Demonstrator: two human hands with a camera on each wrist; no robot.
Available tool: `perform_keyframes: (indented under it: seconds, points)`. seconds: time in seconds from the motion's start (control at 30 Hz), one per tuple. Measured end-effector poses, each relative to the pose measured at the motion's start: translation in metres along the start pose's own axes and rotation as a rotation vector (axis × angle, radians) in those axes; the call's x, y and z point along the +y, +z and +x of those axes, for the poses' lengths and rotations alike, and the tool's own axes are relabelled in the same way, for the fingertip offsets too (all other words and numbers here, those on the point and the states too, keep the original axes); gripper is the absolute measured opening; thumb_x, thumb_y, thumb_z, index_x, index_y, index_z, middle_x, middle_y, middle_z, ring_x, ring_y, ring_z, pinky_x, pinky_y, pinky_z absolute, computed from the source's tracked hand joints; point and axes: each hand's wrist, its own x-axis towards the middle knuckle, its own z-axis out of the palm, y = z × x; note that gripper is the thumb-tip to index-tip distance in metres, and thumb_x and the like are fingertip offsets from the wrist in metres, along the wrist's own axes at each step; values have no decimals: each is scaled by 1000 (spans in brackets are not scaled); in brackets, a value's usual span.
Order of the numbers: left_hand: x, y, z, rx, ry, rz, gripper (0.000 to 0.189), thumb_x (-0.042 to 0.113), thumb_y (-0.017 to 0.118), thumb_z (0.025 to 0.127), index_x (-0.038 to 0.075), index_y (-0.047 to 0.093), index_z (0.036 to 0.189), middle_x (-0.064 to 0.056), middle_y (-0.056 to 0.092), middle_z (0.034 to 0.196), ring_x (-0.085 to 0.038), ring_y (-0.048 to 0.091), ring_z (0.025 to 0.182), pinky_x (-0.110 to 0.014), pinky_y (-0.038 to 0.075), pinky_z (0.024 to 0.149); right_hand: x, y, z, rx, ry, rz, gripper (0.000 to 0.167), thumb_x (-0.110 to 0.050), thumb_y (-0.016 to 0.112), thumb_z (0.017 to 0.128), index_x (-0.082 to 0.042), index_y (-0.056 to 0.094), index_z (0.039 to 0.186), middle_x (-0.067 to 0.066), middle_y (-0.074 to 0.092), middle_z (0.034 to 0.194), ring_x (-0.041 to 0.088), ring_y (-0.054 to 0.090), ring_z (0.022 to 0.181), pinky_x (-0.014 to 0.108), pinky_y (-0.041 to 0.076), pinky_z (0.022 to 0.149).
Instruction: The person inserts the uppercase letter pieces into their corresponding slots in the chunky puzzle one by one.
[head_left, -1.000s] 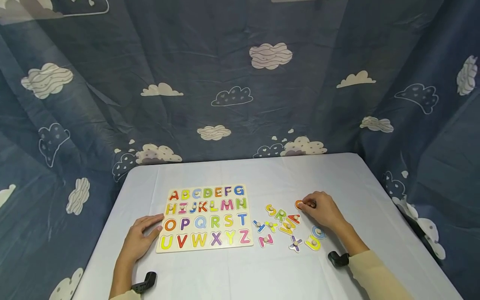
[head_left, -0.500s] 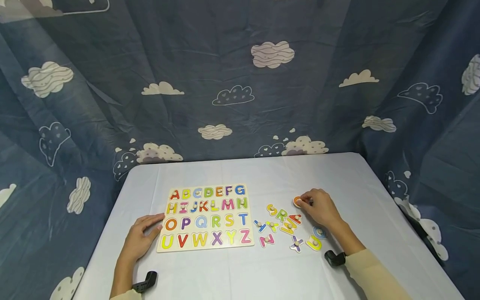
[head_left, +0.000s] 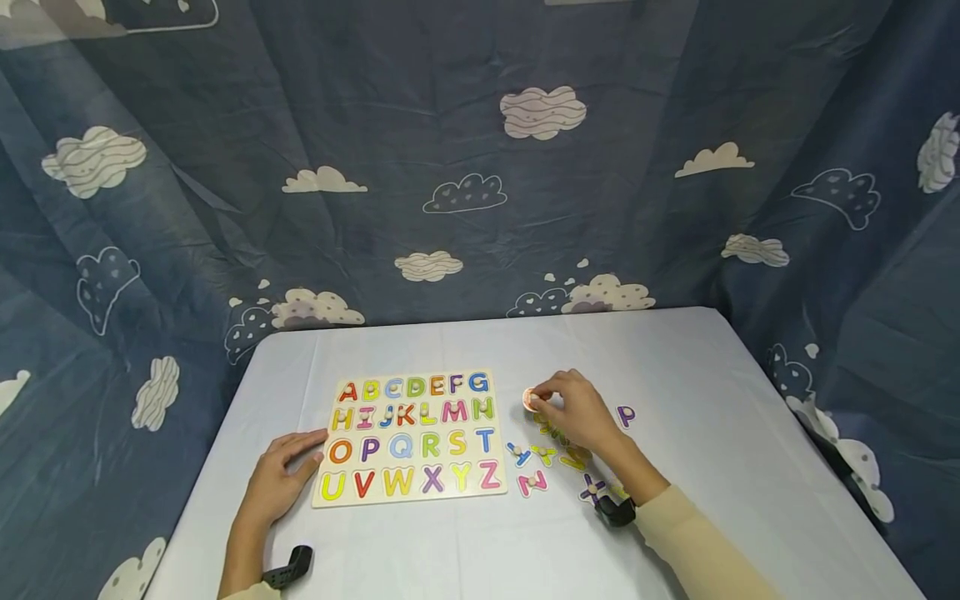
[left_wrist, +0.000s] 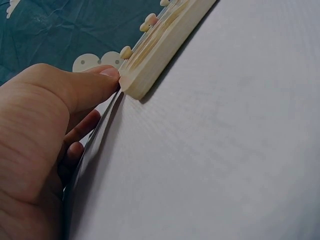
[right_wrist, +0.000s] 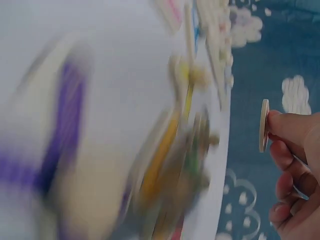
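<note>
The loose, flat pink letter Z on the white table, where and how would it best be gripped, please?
Probably pinch its pale round knob from above, leaning in from the near side: the flat pink letter Z lies knob up, with the flat blue letter T and yellow letter Y just beyond it.

Bare table [head_left: 465,550] is running along the near and far sides of the board [head_left: 417,458], leaving me room. A gap is showing between my orange piece [head_left: 528,401] and the board. Loose letters [head_left: 543,455] are crowding below my right hand [head_left: 576,408]. Knobs [left_wrist: 126,52] are sticking up in the top two rows. My left hand [head_left: 276,477] is blocking the left edge.
</note>
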Motion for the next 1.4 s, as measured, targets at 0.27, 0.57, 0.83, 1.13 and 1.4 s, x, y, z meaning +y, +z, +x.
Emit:
perform_keyframes:
  seconds: [0.27,0.57,0.83,1.13,1.4]
  points:
    - [-5,-3,-2,5,2,23,41,28,70,99,17,66,139,-13,57,145,-38,40,144,-71,31,115,-54,34,21,-37,-108,28,14,-27,80,92,-18,81,103,-11,69,91,13,56,90,30,51,79]
    - [-5,-6,-2,4,5,11,41,28,71,99,17,67,138,-12,60,142,-37,41,143,-69,31,115,-102,73,36,-104,-236,52,16,-31,74,96,-20,81,106,-7,73,103,20,63,102,33,55,87]
    - [-5,-9,-6,6,-12,33,41,27,71,99,17,66,139,-13,59,143,-36,41,143,-70,31,115,-140,112,41,-176,-272,99,16,-32,72,98,-23,82,107,-11,73,104,9,61,105,30,52,100]
    - [-1,0,-2,4,-7,2,41,24,71,99,18,67,139,-11,59,145,-36,40,145,-68,30,118,-174,141,48,-245,-319,105,13,-27,76,95,-21,83,103,-11,75,99,3,58,93,16,47,80]
    - [0,2,0,17,30,6,40,21,72,98,17,67,138,-12,61,143,-37,42,143,-68,31,117,-193,170,49,-266,-308,72,13,-31,75,95,-23,83,102,-16,74,89,-1,52,80,12,42,69]
